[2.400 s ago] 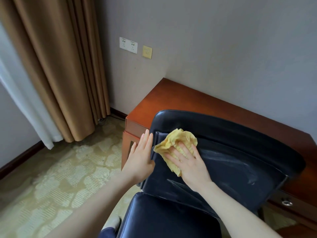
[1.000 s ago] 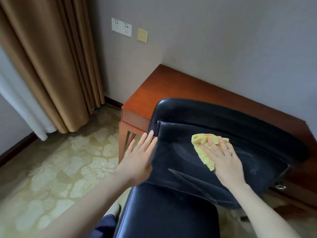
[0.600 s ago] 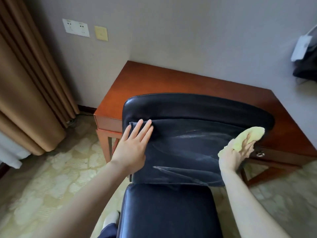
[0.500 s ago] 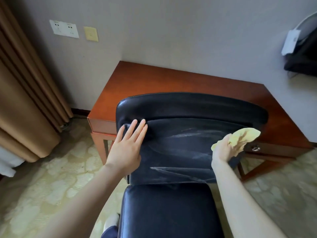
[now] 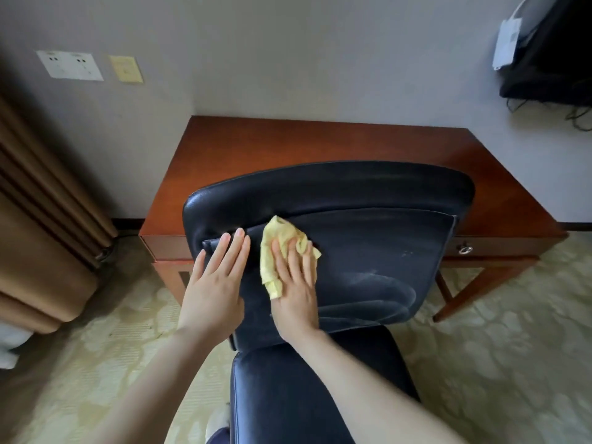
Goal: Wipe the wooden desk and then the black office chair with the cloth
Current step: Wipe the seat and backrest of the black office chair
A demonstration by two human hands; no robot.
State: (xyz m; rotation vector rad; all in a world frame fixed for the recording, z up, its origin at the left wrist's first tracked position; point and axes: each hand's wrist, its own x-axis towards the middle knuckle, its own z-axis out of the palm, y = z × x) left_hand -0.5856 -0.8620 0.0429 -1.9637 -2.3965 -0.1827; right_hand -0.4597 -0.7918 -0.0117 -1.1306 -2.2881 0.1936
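Note:
The black office chair stands in front of me, its backrest against the front edge of the wooden desk. My right hand lies flat with straight fingers on the yellow cloth and presses it against the left part of the backrest. My left hand rests flat and open on the backrest's left edge, just beside the cloth. Faint wipe streaks show on the leather right of the cloth. The chair's seat is below my arms.
Brown curtains hang at the left. Wall sockets sit above the desk's left end. A dark bag with a white tag hangs at the upper right. A desk drawer knob shows at the right. Patterned carpet surrounds the chair.
My right hand swept the cloth from the backrest's right edge back across to its left part, beside my left hand. The left hand stayed on the chair's left edge.

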